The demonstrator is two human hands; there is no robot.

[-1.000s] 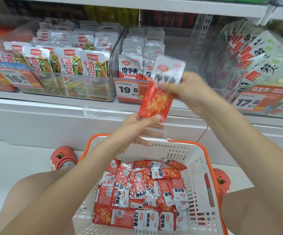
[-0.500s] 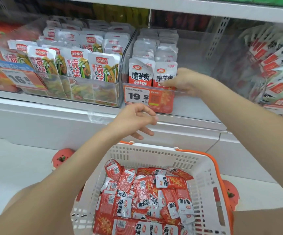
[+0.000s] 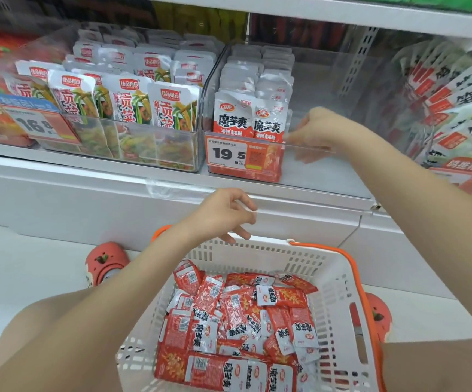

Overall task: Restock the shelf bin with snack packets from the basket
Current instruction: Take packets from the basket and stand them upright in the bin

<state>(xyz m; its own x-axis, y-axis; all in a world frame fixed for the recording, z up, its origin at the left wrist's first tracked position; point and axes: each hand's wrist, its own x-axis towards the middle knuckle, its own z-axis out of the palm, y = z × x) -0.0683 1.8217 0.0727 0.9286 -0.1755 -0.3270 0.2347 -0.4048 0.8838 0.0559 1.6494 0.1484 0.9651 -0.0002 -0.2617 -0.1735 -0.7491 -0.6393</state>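
A clear shelf bin (image 3: 342,176) holds two rows of white-and-red snack packets along its left side; its right part is bare. My right hand (image 3: 316,131) is at the bin's front, its blurred fingertips just beside the front right packet (image 3: 268,120), which stands upright. It does not seem to hold anything. My left hand (image 3: 223,213) hovers above the far rim of the white basket (image 3: 339,278) with loosely curled fingers and nothing in it. Several red snack packets (image 3: 237,315) lie piled in the basket.
A neighbouring clear bin (image 3: 133,103) on the left is full of green-printed packets. More packets (image 3: 455,103) lean at the right. A price tag (image 3: 226,154) reads 19.5. The basket has orange handles and stands on the floor between two red shoes (image 3: 104,261).
My right hand carried a red-and-white packet up from above the basket and set it in the bin's front row. The left hand let go of it and stayed above the basket.
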